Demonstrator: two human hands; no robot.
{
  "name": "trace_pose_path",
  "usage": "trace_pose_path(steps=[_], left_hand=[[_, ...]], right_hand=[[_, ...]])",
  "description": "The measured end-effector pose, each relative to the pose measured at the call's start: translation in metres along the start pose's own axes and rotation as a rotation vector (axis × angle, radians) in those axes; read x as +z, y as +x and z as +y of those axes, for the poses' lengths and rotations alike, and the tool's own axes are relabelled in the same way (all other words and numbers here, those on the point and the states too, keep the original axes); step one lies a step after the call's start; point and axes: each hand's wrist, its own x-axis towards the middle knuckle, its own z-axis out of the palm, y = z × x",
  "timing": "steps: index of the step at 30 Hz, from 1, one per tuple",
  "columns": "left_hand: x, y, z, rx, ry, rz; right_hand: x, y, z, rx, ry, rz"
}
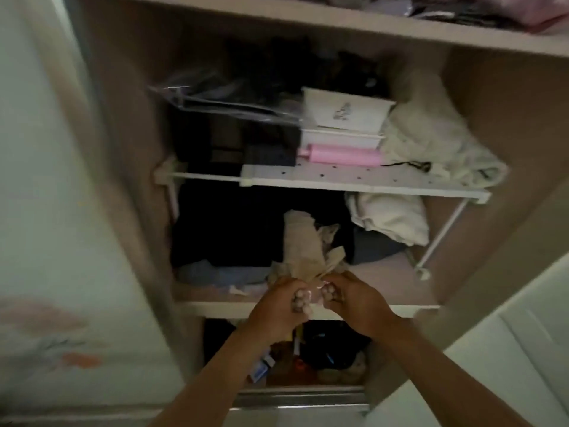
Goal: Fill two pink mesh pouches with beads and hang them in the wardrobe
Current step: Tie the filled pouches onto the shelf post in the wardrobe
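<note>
I hold a small pink mesh pouch (pixel 314 294) between both hands, in front of the edge of a wardrobe shelf (pixel 215 306). My left hand (pixel 277 306) grips its left side, and pale round beads show against my fingers. My right hand (pixel 354 298) pinches the right side of the pouch. The pouch is mostly covered by my fingers. The frame is blurred, so the drawstring cannot be made out. No second pouch is visible.
The open wardrobe (pixel 492 134) is packed with dark and pale folded clothes. A white rack shelf (pixel 338 180) carries a pink roll (pixel 345 157) and white boxes (pixel 345 114). Below my hands is a compartment with small items (pixel 308 355). White doors flank both sides.
</note>
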Motion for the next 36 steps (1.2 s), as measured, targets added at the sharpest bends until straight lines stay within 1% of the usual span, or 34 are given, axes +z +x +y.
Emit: trace_pose_path(steps=[4, 6, 8, 14, 16, 18, 19, 20, 21, 22, 23, 24, 25, 27, 28, 29, 30, 32, 34, 36], left_hand=[[0.034, 0.084, 0.01, 0.021, 0.018, -0.126], [0.056, 0.12, 0.011, 0.082, 0.041, -0.167], [0.077, 0.149, 0.023, 0.077, 0.056, -0.236], [0.145, 0.214, 0.041, 0.09, 0.137, -0.238], [0.167, 0.235, 0.043, 0.083, 0.194, -0.234], [0.18, 0.253, 0.057, 0.048, 0.198, -0.218], [0.189, 0.26, 0.056, 0.03, 0.168, -0.184], [0.201, 0.27, 0.049, -0.011, 0.066, -0.153], [0.207, 0.276, 0.04, 0.012, 0.067, -0.166], [0.215, 0.286, 0.024, 0.071, 0.158, -0.202], [0.217, 0.291, 0.016, 0.043, 0.202, -0.236], [0.221, 0.293, 0.009, 0.01, 0.192, -0.306], [0.225, 0.294, -0.001, 0.102, 0.185, -0.357], [0.225, 0.292, -0.017, 0.17, 0.275, -0.292], [0.224, 0.288, -0.012, 0.081, 0.286, -0.336], [0.222, 0.285, -0.006, -0.018, 0.248, -0.306], [0.221, 0.282, 0.005, -0.091, 0.269, -0.277], [0.22, 0.279, 0.013, -0.049, 0.448, -0.217], [0.219, 0.28, 0.019, -0.065, 0.446, -0.213], [0.218, 0.284, 0.02, -0.017, 0.488, -0.21]], right_hand=[[-0.027, 0.018, 0.065, 0.19, -0.048, 0.001], [-0.035, 0.028, 0.095, 0.245, -0.047, 0.021], [-0.042, 0.037, 0.122, 0.305, -0.024, 0.056], [-0.041, 0.059, 0.196, 0.414, -0.037, 0.021], [-0.039, 0.069, 0.221, 0.422, -0.05, 0.004], [-0.039, 0.078, 0.246, 0.408, -0.059, -0.021], [-0.037, 0.083, 0.258, 0.397, -0.062, -0.029], [-0.036, 0.086, 0.268, 0.389, -0.069, -0.036], [-0.033, 0.089, 0.277, 0.373, -0.075, -0.037], [-0.031, 0.093, 0.284, 0.365, -0.082, -0.05], [-0.027, 0.097, 0.291, 0.355, -0.085, -0.071], [-0.024, 0.099, 0.296, 0.346, -0.087, -0.098], [-0.019, 0.101, 0.3, 0.328, -0.088, -0.116], [-0.01, 0.101, 0.306, 0.307, -0.103, -0.138], [-0.004, 0.101, 0.308, 0.297, -0.118, -0.141], [0.0, 0.101, 0.309, 0.284, -0.128, -0.133], [0.002, 0.1, 0.31, 0.283, -0.13, -0.128], [0.005, 0.103, 0.311, 0.278, -0.121, -0.106], [0.003, 0.103, 0.311, 0.286, -0.091, -0.089], [0.0, 0.103, 0.311, 0.296, -0.058, -0.114]])
